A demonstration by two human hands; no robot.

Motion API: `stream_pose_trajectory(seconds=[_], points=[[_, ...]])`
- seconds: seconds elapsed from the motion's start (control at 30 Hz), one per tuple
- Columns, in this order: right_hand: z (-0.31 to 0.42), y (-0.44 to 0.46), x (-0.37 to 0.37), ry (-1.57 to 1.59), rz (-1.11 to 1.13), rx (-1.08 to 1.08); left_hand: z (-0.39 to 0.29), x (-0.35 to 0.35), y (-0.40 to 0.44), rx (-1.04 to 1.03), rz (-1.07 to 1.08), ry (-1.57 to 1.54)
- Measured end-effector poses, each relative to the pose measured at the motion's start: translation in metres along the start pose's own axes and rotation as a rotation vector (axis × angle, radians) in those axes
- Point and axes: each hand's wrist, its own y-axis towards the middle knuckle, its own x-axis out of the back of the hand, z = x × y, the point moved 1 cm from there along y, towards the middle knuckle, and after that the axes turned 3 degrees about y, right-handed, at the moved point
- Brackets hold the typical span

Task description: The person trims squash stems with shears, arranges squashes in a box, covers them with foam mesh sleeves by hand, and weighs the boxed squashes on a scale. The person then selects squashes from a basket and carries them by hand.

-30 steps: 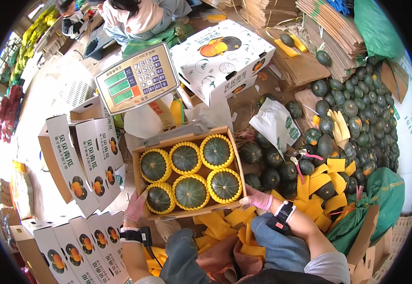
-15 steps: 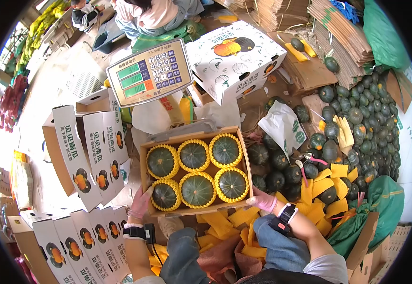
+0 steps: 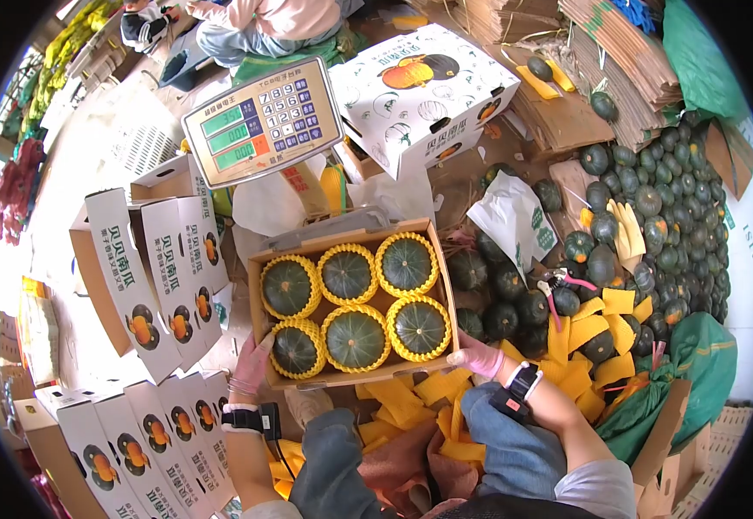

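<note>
My left hand, in a pink glove, grips the left front corner of an open cardboard box. My right hand, gloved the same way, holds its right front corner. Inside sit several dark green pumpkins in two rows, each wrapped in a yellow foam net. The box is at the grey platform of a weighing scale, which shows only behind it; whether the two touch is hidden. Beyond stands the scale's display with lit green readouts and a keypad.
A closed white printed carton stands behind. Open cartons and more white cartons line my left. To the right lie piled pumpkins, yellow foam nets, pink-handled pruning shears and a white bag. A person sits behind.
The box has shifted slightly left and up in the picture, still between both hands. The surroundings slide the same way as the view moves. The seated person's arm now reaches out to the left.
</note>
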Motion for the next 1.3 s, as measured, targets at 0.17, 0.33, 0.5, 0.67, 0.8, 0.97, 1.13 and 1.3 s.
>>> stream_pose_trajectory(seconds=[0.17,0.33,0.5,0.67,0.8,0.97,1.13,1.3], points=[[-0.001,0.0,-0.002,0.019,-0.014,0.016,0.0,-0.001,-0.001,-0.006,-0.02,0.001],[-0.003,-0.001,-0.001,0.03,-0.048,0.009,-0.007,-0.005,-0.003,0.0,-0.024,0.011],[-0.009,0.005,0.004,0.039,-0.004,0.045,0.007,0.007,-0.001,-0.002,-0.001,-0.058],[-0.007,0.006,0.001,0.026,0.024,0.085,0.003,0.001,0.0,0.012,-0.018,-0.063],[-0.017,0.009,0.01,0.028,0.029,0.088,0.003,0.001,0.0,-0.009,-0.013,-0.056],[-0.004,0.004,-0.005,0.048,0.015,0.08,-0.001,-0.001,-0.002,-0.001,-0.019,-0.016],[0.002,0.001,-0.004,0.004,0.012,0.009,0.003,0.0,-0.001,-0.022,-0.025,-0.015],[0.006,0.002,-0.013,0.019,-0.001,0.096,0.004,0.001,-0.001,-0.028,-0.025,-0.008]])
